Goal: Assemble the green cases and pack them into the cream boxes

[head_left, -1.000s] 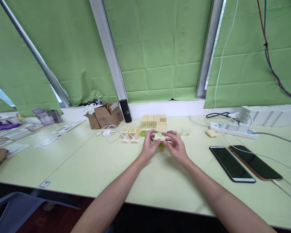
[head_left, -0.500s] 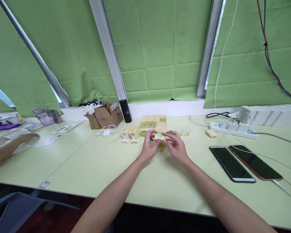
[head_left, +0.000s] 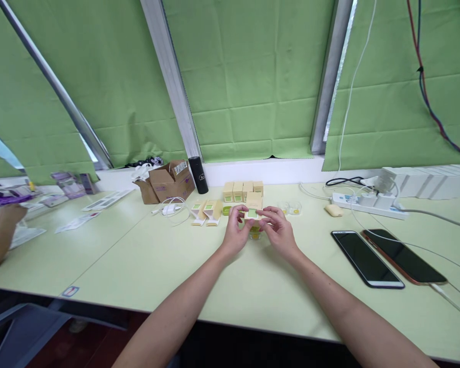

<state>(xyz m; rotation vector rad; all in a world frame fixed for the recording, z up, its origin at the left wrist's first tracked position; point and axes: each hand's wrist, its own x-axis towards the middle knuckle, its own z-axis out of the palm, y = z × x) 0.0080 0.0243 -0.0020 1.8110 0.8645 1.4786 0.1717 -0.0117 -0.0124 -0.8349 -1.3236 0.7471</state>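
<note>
My left hand (head_left: 234,236) and my right hand (head_left: 279,234) hold a small pale-yellow carton (head_left: 252,214) with a green square on top, one at each side. Fingers and thumbs of both are closed on its edges. Under the carton, a clear little container (head_left: 255,235) with yellow in it shows, partly hidden. To the left of my hands stand two similar cartons (head_left: 213,210) with flaps folded out. A green object (head_left: 226,210) lies beside my left fingers. Several cartons (head_left: 237,191) form a row behind. Clear containers with yellow bits (head_left: 290,208) sit right of my right hand.
Two phones (head_left: 368,259) lie at the right, near a power strip (head_left: 371,206) with cables and a small cream case (head_left: 333,210). A cardboard box (head_left: 168,184), a black cylinder (head_left: 198,175) and a white charger (head_left: 169,209) stand left. Another person's arm (head_left: 2,232) is at far left.
The other person's arm at the far left has drawn back and left, its hand now near the purple item. My hands and the carton stay almost still.
</note>
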